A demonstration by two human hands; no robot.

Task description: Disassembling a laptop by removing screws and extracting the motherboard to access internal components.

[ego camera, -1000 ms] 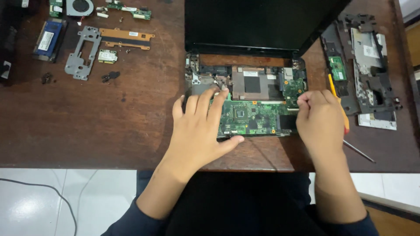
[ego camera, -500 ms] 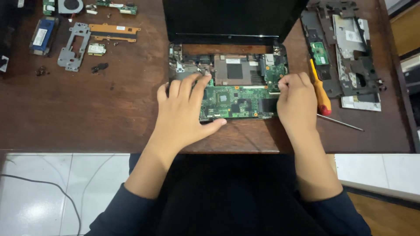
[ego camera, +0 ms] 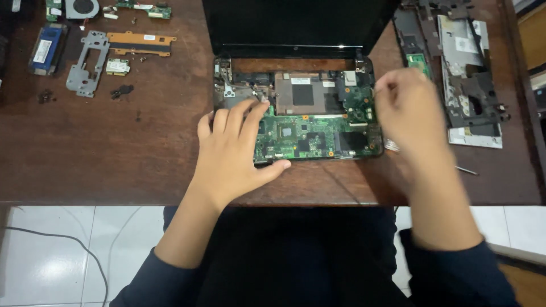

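L hand point(ego camera: 230, 150) flat, fingers spread on laptop board point(ego camera: 307, 133); R hand point(ego camera: 410, 111) (blurred, grip unclear) beside.

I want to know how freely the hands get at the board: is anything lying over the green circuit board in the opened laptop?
Nothing visible covers it. The left hand already rests flat on the green circuit board's left end, and the blurred right hand hangs at its right edge. The loose parts lie off to both sides on the wooden table.
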